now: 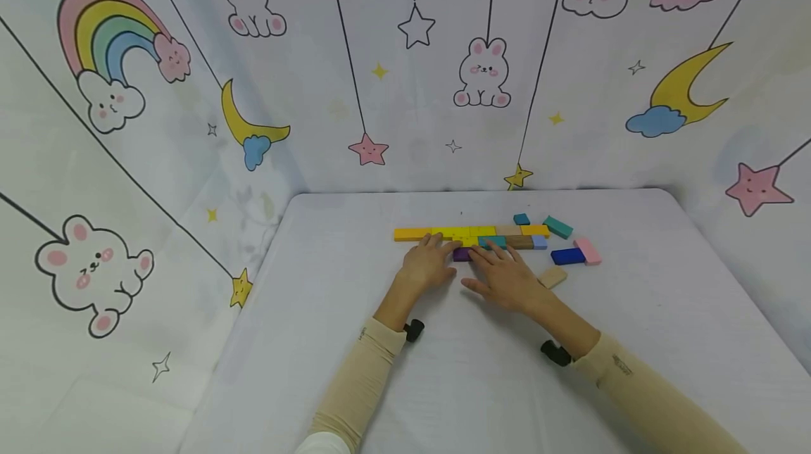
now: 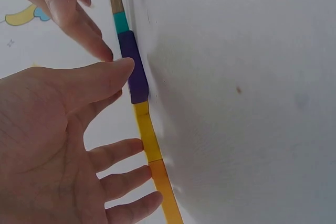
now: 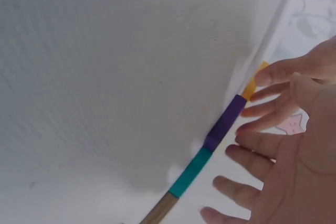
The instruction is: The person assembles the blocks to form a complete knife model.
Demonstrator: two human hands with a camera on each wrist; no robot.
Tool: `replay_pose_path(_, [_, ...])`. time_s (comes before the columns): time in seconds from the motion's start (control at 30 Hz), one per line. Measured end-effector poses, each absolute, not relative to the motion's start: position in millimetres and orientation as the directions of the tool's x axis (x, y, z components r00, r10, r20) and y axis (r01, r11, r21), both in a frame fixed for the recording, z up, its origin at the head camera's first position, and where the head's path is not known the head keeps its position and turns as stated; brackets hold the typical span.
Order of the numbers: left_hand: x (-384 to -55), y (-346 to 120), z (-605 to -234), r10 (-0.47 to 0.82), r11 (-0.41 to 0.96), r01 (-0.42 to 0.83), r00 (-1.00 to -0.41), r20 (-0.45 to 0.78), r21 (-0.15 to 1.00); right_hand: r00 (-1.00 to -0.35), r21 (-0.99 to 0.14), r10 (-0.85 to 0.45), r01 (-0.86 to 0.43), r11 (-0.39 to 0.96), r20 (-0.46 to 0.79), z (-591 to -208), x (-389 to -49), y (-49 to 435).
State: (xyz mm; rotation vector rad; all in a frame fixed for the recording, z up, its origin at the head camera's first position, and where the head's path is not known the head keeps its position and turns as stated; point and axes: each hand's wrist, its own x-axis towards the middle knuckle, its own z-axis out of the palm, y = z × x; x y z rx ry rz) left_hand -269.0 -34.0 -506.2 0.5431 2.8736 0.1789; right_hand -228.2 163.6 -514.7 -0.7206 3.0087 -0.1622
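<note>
Flat coloured blocks lie joined in rows across the table. In the head view my left hand (image 1: 426,265) is at the row's left part, fingertips by the yellow blocks (image 1: 481,231) and index finger at the left end of a purple block (image 1: 462,255). My right hand (image 1: 505,276) reaches in from the other side, fingers spread over the purple block's right end and beside a teal block (image 1: 491,243). An orange block (image 1: 412,234) forms the left end. In the left wrist view the left thumb overlaps the purple block (image 2: 135,80). Both hands have extended fingers.
A brown block (image 1: 519,243) and a light blue block (image 1: 539,243) continue the row rightward. Loose blocks lie to the right: teal (image 1: 558,227), dark blue (image 1: 567,256), pink (image 1: 588,251) and a pale wooden block (image 1: 552,276). A patterned curtain (image 1: 418,116) stands behind the table.
</note>
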Motion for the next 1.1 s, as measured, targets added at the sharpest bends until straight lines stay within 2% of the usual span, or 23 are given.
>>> replay_pose_path(0.2, [-270, -32, -507, 0.378, 0.923, 0.35, -0.904, -0.199, 0.161, -0.923, -0.144, -0.377, -0.364, 0.92, -0.076, -507, -218, 172])
replay_pose_path(0.5, [-270, -32, -507, 0.391, 0.917, 0.361, -0.898, -0.203, 0.17, -0.956, -0.159, -0.29, -0.278, 0.947, -0.055, -506, -202, 201])
replay_pose_path(0.77, [-268, -33, -506, 0.394, 0.915, 0.363, -0.896, -0.203, 0.175, -0.966, -0.166, -0.258, -0.25, 0.954, -0.03, -493, -191, 227])
replay_pose_path(1.1, [-269, -34, -507, 0.403, 0.911, 0.371, -0.893, -0.199, 0.179, -0.959, -0.169, -0.277, -0.283, 0.944, 0.062, -487, -179, 262])
